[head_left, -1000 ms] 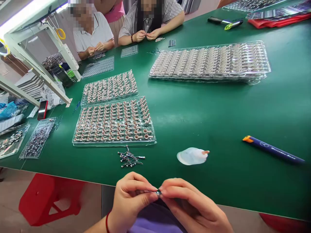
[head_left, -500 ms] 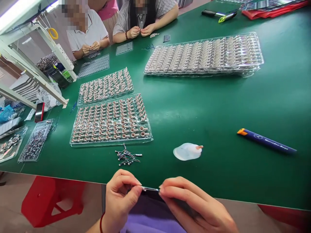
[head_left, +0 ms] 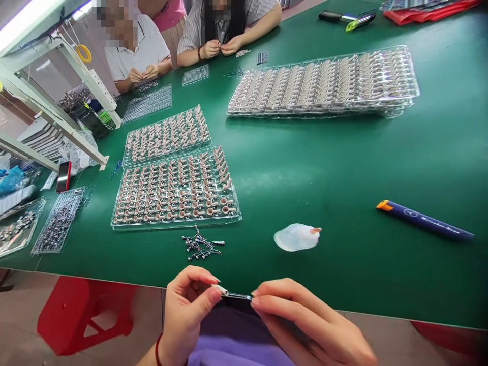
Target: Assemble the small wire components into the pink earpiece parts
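My left hand (head_left: 186, 310) and my right hand (head_left: 308, 325) meet just below the green table's near edge (head_left: 305, 300). Between their pinched fingertips stretches a small wired part (head_left: 232, 294), with a pale tip at the left hand and a thin wire toward the right hand. A small pile of similar wired parts (head_left: 202, 245) lies on the table right above my hands. Behind it stands a clear tray (head_left: 175, 190) filled with several pinkish parts.
A whitish film piece (head_left: 296, 237) and a blue pen (head_left: 425, 226) lie to the right. More trays (head_left: 324, 84) of parts stand farther back. Two people (head_left: 133, 46) work at the far left corner. A red stool (head_left: 84, 315) stands below the table.
My hands have drawn slightly apart, so the wire between them shows longer. The pale tip now sticks out from my left fingers. The view shifted a little.
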